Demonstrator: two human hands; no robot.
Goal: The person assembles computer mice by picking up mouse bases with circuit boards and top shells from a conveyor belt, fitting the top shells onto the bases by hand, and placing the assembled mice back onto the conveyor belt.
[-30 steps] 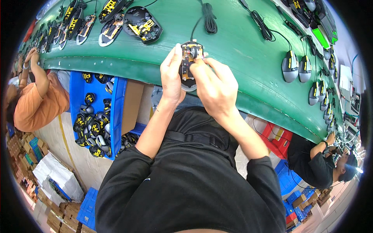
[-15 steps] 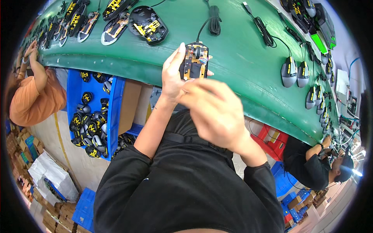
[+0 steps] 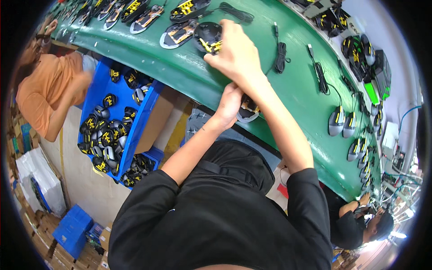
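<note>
My left hand (image 3: 228, 107) is closed around an open computer mouse base (image 3: 249, 111) at the near edge of the green table. My right forearm crosses over that base and hides much of it. Farther forward, my right hand (image 3: 239, 53) grips the rim of a black mouse top shell (image 3: 207, 35), its hollow inside with yellow parts facing up. Just left of the shell, another mouse base (image 3: 176, 35) with a grey rim lies on the table.
More mouse parts (image 3: 146, 19) line the green table (image 3: 180, 74) to the left. Assembled mice (image 3: 336, 121) and coiled cables (image 3: 281, 58) lie to the right. A blue bin (image 3: 146, 118) of shells stands below the edge. People sit at both sides.
My right hand has moved from beside the mouse base out to the top shell and taken hold of it. My left hand with the base has shifted right and nearer. The view has turned.
</note>
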